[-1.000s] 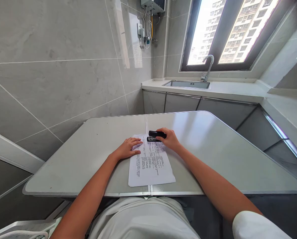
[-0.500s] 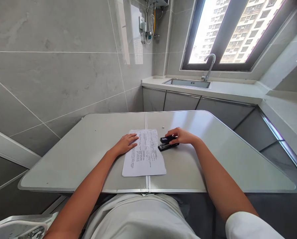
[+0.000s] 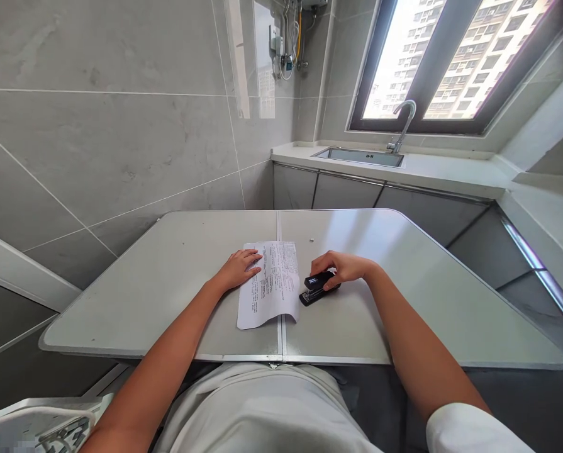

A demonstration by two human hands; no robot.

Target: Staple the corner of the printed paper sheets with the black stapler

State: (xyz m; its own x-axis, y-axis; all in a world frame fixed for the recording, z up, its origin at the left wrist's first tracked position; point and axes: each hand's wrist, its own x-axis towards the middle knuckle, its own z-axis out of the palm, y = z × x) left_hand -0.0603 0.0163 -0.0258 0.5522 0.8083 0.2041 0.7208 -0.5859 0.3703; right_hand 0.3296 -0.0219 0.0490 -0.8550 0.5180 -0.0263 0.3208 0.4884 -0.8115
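Note:
Printed white paper (image 3: 272, 286) lies on the table, its near right corner curling up off the surface. My left hand (image 3: 238, 268) rests on its upper left edge, fingers stretched out and spread; whether it is one sheet or several I cannot tell. To the right of the paper is a black stapler (image 3: 317, 287), its front end pointing left toward the paper's right edge. My right hand (image 3: 340, 269) grips the stapler from above, thumb on the near side and fingers over the back. The stapler's jaws are apart at the front, with no paper between them.
The pale folding table (image 3: 404, 321) has a metal seam down its middle. A small light bit (image 3: 311, 240) lies beyond the stapler. Farther back stand a counter (image 3: 451, 168) with a sink (image 3: 361, 156) and a faucet (image 3: 406, 123). A white chair (image 3: 40, 418) is at lower left.
The stapler has moved slightly toward me with my right hand. The paper's near right corner, flat before, now curls up. My left hand stays spread on the paper.

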